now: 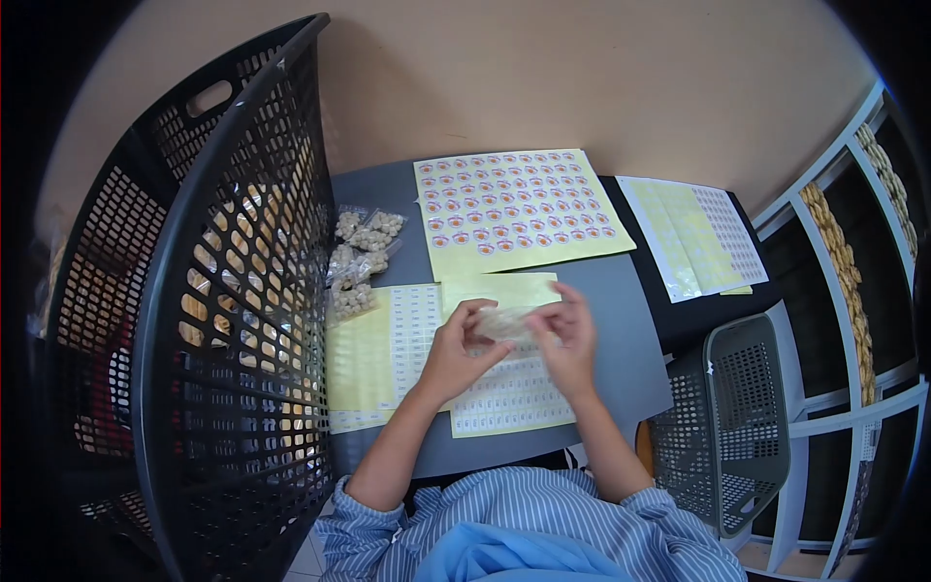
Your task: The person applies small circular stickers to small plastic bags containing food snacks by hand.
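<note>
Between my two hands, above the small label sheet (514, 398), is a clear plastic packet (504, 324) with pale contents, partly blurred. My left hand (464, 351) has its fingers curled round the packet's left end. My right hand (565, 339) pinches at its right end. Under and beyond the hands lies yellow backing paper (495, 285). To the left lies another label sheet (412, 335) with rows of small print, and past it several filled clear packets (361, 254) sit in a pile.
A large sheet of round stickers (514, 204) lies at the back of the grey table (630, 320). More sheets (693, 238) are at the right. A tall dark basket (242, 291) stands at the left, a smaller basket (747, 417) at the right beside a white rack (853, 422).
</note>
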Demonstrator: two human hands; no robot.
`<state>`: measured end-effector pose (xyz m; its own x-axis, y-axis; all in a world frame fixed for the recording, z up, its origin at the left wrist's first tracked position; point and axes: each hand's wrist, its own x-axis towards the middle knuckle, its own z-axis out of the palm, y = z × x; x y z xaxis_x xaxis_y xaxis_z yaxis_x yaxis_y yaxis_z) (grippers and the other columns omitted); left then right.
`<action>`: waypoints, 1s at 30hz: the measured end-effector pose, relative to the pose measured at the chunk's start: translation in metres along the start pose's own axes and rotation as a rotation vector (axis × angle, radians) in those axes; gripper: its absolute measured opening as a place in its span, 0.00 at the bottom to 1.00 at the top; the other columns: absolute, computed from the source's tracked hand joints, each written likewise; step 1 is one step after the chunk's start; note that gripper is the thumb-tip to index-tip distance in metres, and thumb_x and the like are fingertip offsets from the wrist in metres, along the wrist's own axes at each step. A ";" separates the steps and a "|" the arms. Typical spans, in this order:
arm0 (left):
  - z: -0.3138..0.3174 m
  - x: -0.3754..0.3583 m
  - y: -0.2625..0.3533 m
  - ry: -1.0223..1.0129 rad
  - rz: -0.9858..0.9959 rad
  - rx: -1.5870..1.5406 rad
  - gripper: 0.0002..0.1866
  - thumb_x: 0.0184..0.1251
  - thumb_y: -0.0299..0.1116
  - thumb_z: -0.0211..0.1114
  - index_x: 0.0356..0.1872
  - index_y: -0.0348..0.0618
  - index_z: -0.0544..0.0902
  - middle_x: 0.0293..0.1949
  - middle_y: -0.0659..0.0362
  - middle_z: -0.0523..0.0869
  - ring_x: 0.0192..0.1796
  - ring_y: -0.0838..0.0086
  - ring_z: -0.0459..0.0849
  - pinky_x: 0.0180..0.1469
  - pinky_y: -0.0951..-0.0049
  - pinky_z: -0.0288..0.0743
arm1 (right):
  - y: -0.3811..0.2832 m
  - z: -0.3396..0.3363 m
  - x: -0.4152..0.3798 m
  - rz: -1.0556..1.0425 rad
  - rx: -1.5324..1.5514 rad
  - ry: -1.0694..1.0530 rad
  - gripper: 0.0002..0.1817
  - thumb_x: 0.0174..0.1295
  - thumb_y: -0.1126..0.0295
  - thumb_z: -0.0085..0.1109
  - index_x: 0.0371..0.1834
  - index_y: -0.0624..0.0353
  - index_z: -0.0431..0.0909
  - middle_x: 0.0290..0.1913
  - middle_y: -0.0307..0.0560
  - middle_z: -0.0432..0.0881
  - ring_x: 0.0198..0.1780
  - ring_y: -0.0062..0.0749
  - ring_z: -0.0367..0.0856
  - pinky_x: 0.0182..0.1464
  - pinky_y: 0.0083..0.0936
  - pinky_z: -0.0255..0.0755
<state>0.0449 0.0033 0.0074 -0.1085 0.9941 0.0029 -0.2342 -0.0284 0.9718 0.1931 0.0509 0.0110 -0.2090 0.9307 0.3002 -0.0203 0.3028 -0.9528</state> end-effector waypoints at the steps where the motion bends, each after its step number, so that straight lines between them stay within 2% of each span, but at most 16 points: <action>1: -0.001 0.000 0.005 0.046 0.134 0.322 0.22 0.47 0.26 0.67 0.45 0.39 0.71 0.38 0.59 0.78 0.42 0.76 0.77 0.42 0.75 0.72 | -0.001 -0.013 0.001 -0.033 -0.006 0.133 0.24 0.54 0.80 0.55 0.54 0.64 0.60 0.29 0.42 0.77 0.33 0.21 0.77 0.39 0.17 0.71; 2: -0.003 0.002 0.009 0.091 0.266 0.642 0.23 0.46 0.27 0.68 0.45 0.40 0.71 0.39 0.59 0.78 0.44 0.74 0.77 0.44 0.73 0.71 | -0.004 -0.033 0.003 -0.066 -0.014 0.265 0.23 0.54 0.80 0.54 0.53 0.64 0.60 0.30 0.42 0.76 0.33 0.21 0.77 0.38 0.16 0.72; 5: -0.028 0.010 0.015 0.441 0.417 0.851 0.21 0.44 0.28 0.67 0.43 0.40 0.73 0.44 0.55 0.75 0.48 0.65 0.73 0.52 0.66 0.63 | 0.015 -0.144 0.006 -0.309 -0.373 0.660 0.22 0.54 0.82 0.54 0.53 0.65 0.60 0.37 0.44 0.75 0.37 0.25 0.76 0.42 0.19 0.72; 6: -0.039 0.011 0.018 0.550 0.482 0.931 0.22 0.45 0.28 0.66 0.44 0.40 0.72 0.46 0.54 0.74 0.51 0.63 0.71 0.55 0.64 0.61 | 0.009 -0.176 0.001 -0.292 -0.415 0.791 0.24 0.52 0.83 0.55 0.52 0.64 0.61 0.37 0.44 0.75 0.37 0.25 0.76 0.42 0.20 0.72; 7: -0.048 0.011 0.020 0.557 0.480 0.931 0.22 0.45 0.28 0.66 0.44 0.40 0.72 0.46 0.54 0.74 0.51 0.63 0.71 0.55 0.64 0.61 | 0.021 -0.227 -0.009 -0.300 -0.600 0.885 0.25 0.50 0.83 0.56 0.53 0.63 0.61 0.36 0.43 0.76 0.36 0.25 0.75 0.42 0.19 0.72; 9: -0.063 0.009 0.022 0.793 0.417 1.127 0.25 0.46 0.27 0.64 0.49 0.40 0.68 0.52 0.51 0.68 0.56 0.59 0.64 0.59 0.60 0.55 | 0.025 -0.293 -0.038 -0.079 -0.825 1.030 0.26 0.49 0.82 0.56 0.53 0.63 0.63 0.33 0.44 0.77 0.35 0.26 0.77 0.40 0.21 0.74; 10: -0.066 0.009 0.023 0.795 0.415 1.123 0.25 0.46 0.27 0.64 0.49 0.40 0.68 0.52 0.51 0.68 0.56 0.59 0.64 0.59 0.60 0.55 | 0.033 -0.320 -0.054 0.012 -0.957 1.076 0.24 0.48 0.82 0.56 0.52 0.63 0.64 0.33 0.45 0.78 0.34 0.28 0.78 0.40 0.22 0.74; 12: -0.069 0.008 0.024 0.798 0.337 1.159 0.27 0.48 0.28 0.63 0.52 0.40 0.65 0.55 0.50 0.64 0.59 0.58 0.60 0.61 0.59 0.51 | 0.065 -0.374 -0.091 0.149 -1.108 1.076 0.22 0.48 0.82 0.56 0.49 0.64 0.67 0.32 0.48 0.79 0.32 0.31 0.79 0.39 0.24 0.74; 14: -0.071 0.008 0.020 0.791 0.317 1.161 0.26 0.49 0.29 0.62 0.52 0.43 0.67 0.56 0.50 0.62 0.61 0.57 0.58 0.61 0.57 0.51 | 0.086 -0.410 -0.118 0.414 -1.257 1.022 0.18 0.46 0.80 0.55 0.44 0.63 0.71 0.31 0.50 0.79 0.34 0.37 0.80 0.40 0.27 0.73; 15: -0.070 0.008 0.018 0.767 0.267 1.184 0.25 0.49 0.30 0.62 0.52 0.44 0.68 0.56 0.50 0.61 0.61 0.57 0.56 0.61 0.57 0.50 | 0.098 -0.423 -0.129 0.567 -1.308 0.976 0.17 0.46 0.78 0.54 0.43 0.63 0.72 0.32 0.51 0.80 0.35 0.40 0.80 0.41 0.29 0.72; 16: -0.070 0.008 0.016 0.739 0.219 1.207 0.24 0.49 0.30 0.62 0.51 0.46 0.69 0.57 0.50 0.61 0.62 0.56 0.55 0.62 0.56 0.48 | 0.107 -0.425 -0.136 0.567 -1.309 0.974 0.17 0.46 0.78 0.54 0.43 0.63 0.72 0.32 0.51 0.80 0.35 0.40 0.80 0.41 0.29 0.72; 18: -0.074 0.009 0.007 0.721 0.193 1.231 0.23 0.50 0.31 0.61 0.50 0.45 0.70 0.57 0.50 0.60 0.62 0.56 0.54 0.61 0.54 0.47 | 0.121 -0.431 -0.143 0.889 -1.402 0.984 0.16 0.45 0.76 0.53 0.41 0.62 0.74 0.35 0.52 0.80 0.40 0.42 0.79 0.43 0.33 0.72; 22: -0.075 0.007 0.005 0.719 0.046 1.209 0.23 0.52 0.34 0.60 0.51 0.46 0.70 0.57 0.50 0.60 0.62 0.55 0.51 0.60 0.51 0.43 | 0.134 -0.433 -0.147 0.966 -1.383 0.824 0.16 0.45 0.74 0.53 0.40 0.61 0.75 0.37 0.53 0.80 0.43 0.43 0.78 0.45 0.34 0.71; 25: -0.074 0.006 0.009 0.704 -0.002 1.170 0.23 0.52 0.34 0.60 0.52 0.48 0.70 0.57 0.51 0.60 0.62 0.56 0.51 0.60 0.51 0.43 | 0.130 -0.421 -0.124 0.337 -1.277 1.084 0.14 0.48 0.76 0.53 0.40 0.64 0.75 0.39 0.52 0.79 0.43 0.40 0.78 0.45 0.30 0.72; 28: -0.076 0.007 0.006 0.710 -0.014 1.165 0.23 0.52 0.35 0.61 0.52 0.48 0.71 0.57 0.51 0.62 0.63 0.56 0.51 0.59 0.51 0.43 | 0.063 -0.342 -0.058 -0.255 -0.985 1.174 0.12 0.51 0.80 0.49 0.41 0.67 0.74 0.41 0.50 0.77 0.43 0.37 0.78 0.45 0.28 0.72; 30: -0.077 0.008 0.006 0.716 -0.004 1.160 0.23 0.52 0.35 0.61 0.52 0.47 0.71 0.56 0.52 0.64 0.63 0.57 0.51 0.59 0.51 0.42 | 0.009 -0.268 -0.023 -0.359 -1.071 1.130 0.11 0.52 0.81 0.49 0.39 0.67 0.74 0.40 0.50 0.77 0.42 0.36 0.77 0.45 0.28 0.72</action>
<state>-0.0316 0.0026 -0.0048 -0.6652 0.7126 0.2229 0.6653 0.4302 0.6102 0.4596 0.0875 0.0074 0.4634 0.3023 0.8330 0.8598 0.0742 -0.5052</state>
